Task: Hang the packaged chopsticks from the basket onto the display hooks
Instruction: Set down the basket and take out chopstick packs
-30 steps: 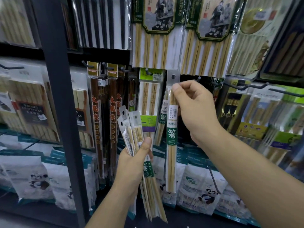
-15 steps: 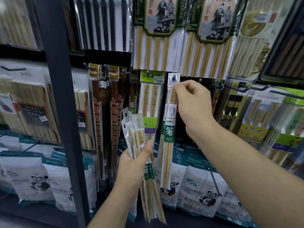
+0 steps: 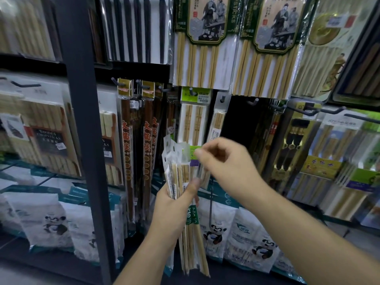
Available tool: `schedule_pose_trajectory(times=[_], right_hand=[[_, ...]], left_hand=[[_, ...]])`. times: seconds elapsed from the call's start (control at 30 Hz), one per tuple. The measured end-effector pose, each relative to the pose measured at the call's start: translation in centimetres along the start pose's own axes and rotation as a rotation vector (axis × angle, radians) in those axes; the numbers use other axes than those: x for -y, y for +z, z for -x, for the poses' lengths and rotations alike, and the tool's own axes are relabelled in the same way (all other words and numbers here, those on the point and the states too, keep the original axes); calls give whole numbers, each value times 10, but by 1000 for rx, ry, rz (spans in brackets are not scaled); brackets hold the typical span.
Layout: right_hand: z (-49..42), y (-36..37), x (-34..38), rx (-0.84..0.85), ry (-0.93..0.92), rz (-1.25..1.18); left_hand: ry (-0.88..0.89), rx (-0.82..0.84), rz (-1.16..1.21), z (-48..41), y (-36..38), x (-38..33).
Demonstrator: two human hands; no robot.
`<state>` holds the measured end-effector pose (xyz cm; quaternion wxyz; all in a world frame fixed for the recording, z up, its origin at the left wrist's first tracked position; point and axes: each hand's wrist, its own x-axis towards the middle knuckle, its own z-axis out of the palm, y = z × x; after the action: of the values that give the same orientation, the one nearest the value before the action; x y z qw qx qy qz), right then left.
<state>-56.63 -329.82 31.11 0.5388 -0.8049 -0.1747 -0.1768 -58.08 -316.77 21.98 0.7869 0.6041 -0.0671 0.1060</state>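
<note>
The right hand, at the centre of the frame, is smeared by motion. Its fingers are curled at the top of the bundle, but I cannot tell whether they pinch a pack. Just below centre, the left hand grips the bundle of packaged chopsticks, thumb across the front, hiding the bundle's middle. Each pack is a narrow clear plastic sleeve with a white punched header, holding pale bamboo sticks under a green band. The tips fan out below the fist. One similar hung pack sits on a dark hook just above centre, its lower half behind the right hand. To its left hang long dark-red chopsticks in glossy sleeves. A dark metal post runs down the left. White panda bags line the bottom, partly covered by the arms.
</note>
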Motion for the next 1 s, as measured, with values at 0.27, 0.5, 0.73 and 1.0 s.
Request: schedule_pose_trajectory(times=[0.27, 0.5, 0.73, 1.0], right_hand=[[7, 9, -4, 84, 33, -12], [-1, 2, -3, -48, 67, -122], [-29, -22, 22, -289, -37, -154], [-44, -21, 31, -379, -59, -138]], left_hand=[[1, 17, 19, 0, 3, 2], [-94, -126, 223, -4, 3, 8], [-114, -181, 142, -6, -3, 14], [-129, -138, 106, -4, 0, 13]])
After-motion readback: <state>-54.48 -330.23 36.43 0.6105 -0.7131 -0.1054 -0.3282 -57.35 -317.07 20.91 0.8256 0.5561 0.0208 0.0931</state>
